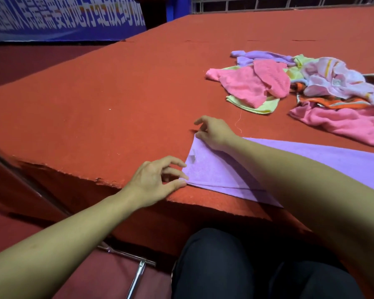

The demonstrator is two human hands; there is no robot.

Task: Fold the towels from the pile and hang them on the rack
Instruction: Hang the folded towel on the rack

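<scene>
Both hands pinch the left-hand corners of a folded lilac towel on the red table.

The blue banner (58, 18) at 11 o'clock carries large white Chinese characters, too cropped and blurred to read; a small pale tag sits on the lilac towel (214, 169), its print illegible. The left hand (153, 182) pinches the towel's near corner at the table (95, 93) edge between thumb and fingertips. The right hand (214, 132) pinches the far corner, directly at 12 o'clock from the left. The towel runs off toward 3 o'clock under the right forearm. The towel pile (289, 83) lies at 1 o'clock, well apart.
</scene>
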